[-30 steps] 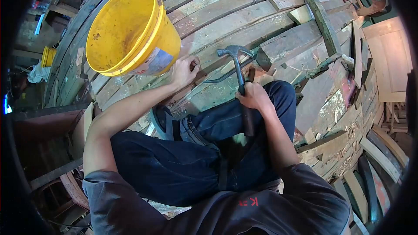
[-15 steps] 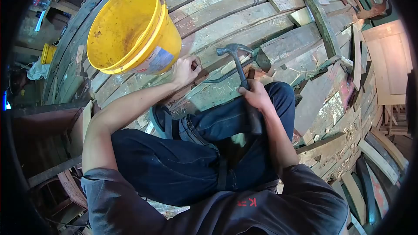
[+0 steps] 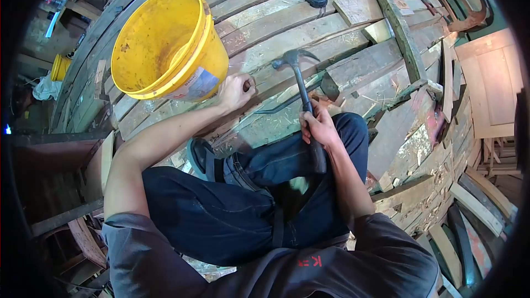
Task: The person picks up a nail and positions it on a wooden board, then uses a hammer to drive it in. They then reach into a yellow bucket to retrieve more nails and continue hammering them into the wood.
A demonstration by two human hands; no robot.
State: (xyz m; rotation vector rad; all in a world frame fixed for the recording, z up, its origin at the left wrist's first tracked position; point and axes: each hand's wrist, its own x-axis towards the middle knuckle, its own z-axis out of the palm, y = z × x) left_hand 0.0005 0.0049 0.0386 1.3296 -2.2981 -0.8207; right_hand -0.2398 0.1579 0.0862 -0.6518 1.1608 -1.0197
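Just right of a yellow bucket (image 3: 211, 58) that is standing on wooden planks (image 3: 276, 40), the left hand (image 3: 236, 92) is curling its fingers inward; whether they are pinching anything is impossible to tell. Farther right of the bucket, the right hand (image 3: 320, 126) is gripping a claw hammer (image 3: 302, 87) by its handle, fingers and thumb wrapping around it. The hammer is probably feeling rigid, sturdy and head-heavy; holding low on the handle is likely giving more leverage, holding nearer the head more control. Compared with half a second ago, the hammer's claw is tilting higher, the right fingers are seemingly wrapping more loosely, and the left hand is keeping its place beside the bucket.
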